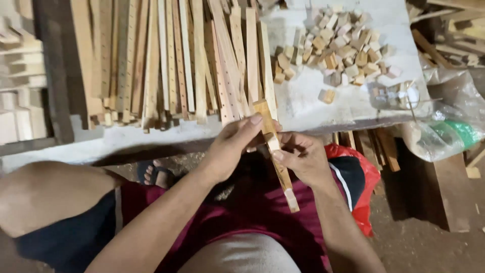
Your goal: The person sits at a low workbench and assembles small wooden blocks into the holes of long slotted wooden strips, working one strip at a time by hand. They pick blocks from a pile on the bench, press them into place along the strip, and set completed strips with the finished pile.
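I hold one narrow wooden slat with both hands, just in front of the white table's edge. My left hand grips its upper part, thumb pressed on the slat's top end. My right hand pinches it lower down, and the slat's bottom end pokes out over my lap. A row of similar long wooden slats, some drilled with holes, lies on the table right behind my hands.
A heap of small wooden blocks lies on the table at the right. A clear plastic bag hangs off the right corner above scrap wood. My knees and a sandalled foot are below.
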